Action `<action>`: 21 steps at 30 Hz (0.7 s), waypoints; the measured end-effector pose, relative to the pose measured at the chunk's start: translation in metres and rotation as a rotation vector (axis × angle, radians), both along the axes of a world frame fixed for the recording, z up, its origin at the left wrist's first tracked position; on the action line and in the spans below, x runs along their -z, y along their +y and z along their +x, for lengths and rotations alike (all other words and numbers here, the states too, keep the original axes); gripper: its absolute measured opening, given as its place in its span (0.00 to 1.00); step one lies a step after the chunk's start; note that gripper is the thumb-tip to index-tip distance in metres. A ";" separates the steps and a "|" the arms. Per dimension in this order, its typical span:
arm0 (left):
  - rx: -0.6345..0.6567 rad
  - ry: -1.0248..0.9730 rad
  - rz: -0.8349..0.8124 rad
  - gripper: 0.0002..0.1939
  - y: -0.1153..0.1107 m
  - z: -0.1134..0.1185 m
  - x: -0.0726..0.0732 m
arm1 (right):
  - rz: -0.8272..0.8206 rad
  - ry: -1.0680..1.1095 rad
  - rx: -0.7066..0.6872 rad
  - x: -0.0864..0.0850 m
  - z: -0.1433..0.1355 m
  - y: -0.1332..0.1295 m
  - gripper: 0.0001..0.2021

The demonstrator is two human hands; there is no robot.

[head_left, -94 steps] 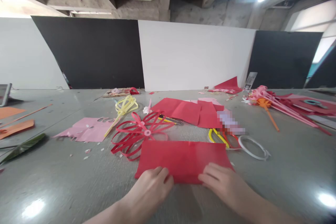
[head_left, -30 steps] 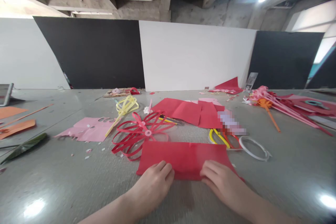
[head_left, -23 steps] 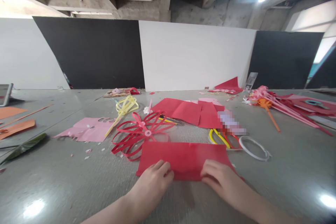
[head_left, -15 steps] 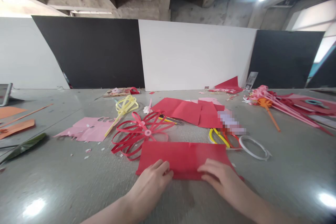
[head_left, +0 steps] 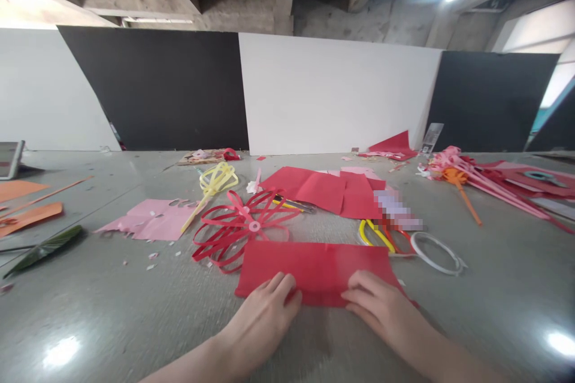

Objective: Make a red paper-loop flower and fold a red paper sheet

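Observation:
A folded sheet of red paper [head_left: 321, 269] lies on the grey floor in front of me, its long near edge toward me. My left hand [head_left: 269, 305] is closed on that edge, left of the middle, fingers curled over the paper. Right of the middle, my right hand [head_left: 377, 305] pinches the same edge between thumb and fingers. Both hands cover parts of the near edge. Just beyond the sheet's left end sits a flower of looped red paper strips [head_left: 254, 226] with a pink round centre.
Behind lie more red sheets [head_left: 323, 191], yellow-handled scissors [head_left: 375, 234] and a white wire coil [head_left: 433, 254]. To the left are pink paper [head_left: 150, 218], a yellow strip flower [head_left: 218, 178] and a green leaf [head_left: 49, 250]. An orange paper flower [head_left: 456, 176] lies right.
My left hand has slid slightly right along the near edge, and my right hand's fingers have drawn in more tightly. The red sheet stays in nearly the same place.

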State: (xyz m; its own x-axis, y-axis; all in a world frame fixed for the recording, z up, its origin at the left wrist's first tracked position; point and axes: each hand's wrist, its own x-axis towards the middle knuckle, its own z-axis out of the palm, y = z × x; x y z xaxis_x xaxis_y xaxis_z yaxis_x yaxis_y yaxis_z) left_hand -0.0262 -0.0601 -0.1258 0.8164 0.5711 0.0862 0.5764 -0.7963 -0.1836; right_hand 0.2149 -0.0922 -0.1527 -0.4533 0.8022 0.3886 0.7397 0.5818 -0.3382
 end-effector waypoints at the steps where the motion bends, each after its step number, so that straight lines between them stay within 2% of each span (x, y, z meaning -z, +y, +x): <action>1: -0.004 -0.016 0.008 0.09 0.001 0.000 0.001 | 0.004 -0.009 -0.009 0.000 0.000 0.000 0.07; 8: 0.078 -0.064 0.001 0.07 0.005 -0.002 0.001 | 0.052 -0.052 -0.017 -0.001 0.000 0.004 0.09; 13: 0.046 -0.088 -0.047 0.05 0.004 -0.001 -0.002 | 0.082 -0.056 -0.005 0.002 -0.001 0.006 0.09; 21: 0.028 -0.107 -0.026 0.08 0.007 -0.002 0.004 | 0.084 -0.019 0.015 0.000 -0.002 0.005 0.09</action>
